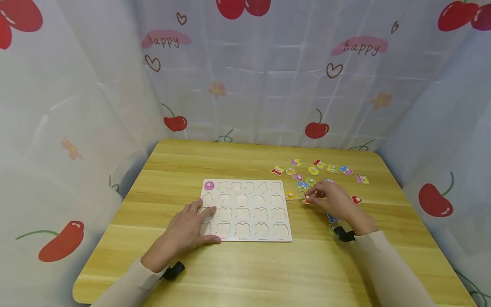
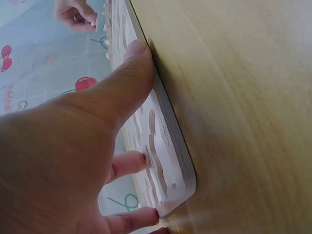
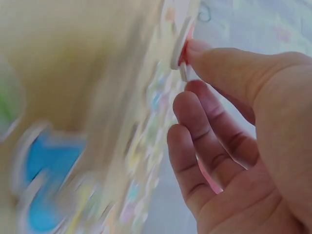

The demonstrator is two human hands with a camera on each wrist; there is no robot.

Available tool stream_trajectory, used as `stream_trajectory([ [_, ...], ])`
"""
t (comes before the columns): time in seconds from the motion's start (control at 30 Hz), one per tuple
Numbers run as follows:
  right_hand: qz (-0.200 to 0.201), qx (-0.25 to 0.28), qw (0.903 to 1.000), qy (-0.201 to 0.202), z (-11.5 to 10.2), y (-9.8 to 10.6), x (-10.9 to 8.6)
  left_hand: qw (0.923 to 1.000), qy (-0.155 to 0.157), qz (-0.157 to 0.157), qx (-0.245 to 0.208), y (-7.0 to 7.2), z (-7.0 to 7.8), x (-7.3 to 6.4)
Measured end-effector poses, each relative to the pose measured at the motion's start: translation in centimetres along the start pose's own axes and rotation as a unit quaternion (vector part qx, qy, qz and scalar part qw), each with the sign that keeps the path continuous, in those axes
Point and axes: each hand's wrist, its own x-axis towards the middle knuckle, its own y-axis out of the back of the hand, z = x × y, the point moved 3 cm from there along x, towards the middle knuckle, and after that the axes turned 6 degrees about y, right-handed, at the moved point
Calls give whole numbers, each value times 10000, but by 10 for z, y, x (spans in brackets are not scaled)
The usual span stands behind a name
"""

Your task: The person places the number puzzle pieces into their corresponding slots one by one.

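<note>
A white puzzle board (image 1: 251,234) with several rows of cut-out recesses lies on the table. Its upper-left recess holds a round purple knobbed piece (image 1: 209,186). My left hand (image 1: 184,228) rests on the board's left side, fingers spread, the thumb along its front edge in the left wrist view. To the right of the board, my right hand (image 1: 335,202) pinches a red puzzle piece (image 3: 181,46) between thumb and forefinger, its other fingers loosely bent. Number-shaped pieces lie around that hand, among them a blue piece (image 3: 46,170), blurred in the right wrist view.
Several colourful knobbed pieces are scattered at the table's back right, including a pink-and-white one (image 1: 362,179) and a red one (image 1: 356,199). A yellow-orange piece (image 1: 289,195) lies just beside the board. A cherry-print curtain (image 1: 261,85) hangs behind the wooden table (image 1: 245,277).
</note>
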Motion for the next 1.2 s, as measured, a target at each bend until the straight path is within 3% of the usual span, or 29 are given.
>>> stream_trajectory([
  [0.27,113,453,9972,587,-35,-17,50,10000,-31,1,51,3,3,1],
  [0.5,-26,690,9921,1047,-70,-46,95,9999,-56,-16,156,3,3,2],
  [0.73,-416,1137,9881,949,-97,-77,127,9999,-39,-93,117,1,4,3],
  [0.93,-466,1013,9887,998,-123,-100,151,9998,-7,-132,121,2,5,3],
  [1.2,-656,1034,9907,591,-149,-127,174,9999,-39,-101,118,3,5,2],
])
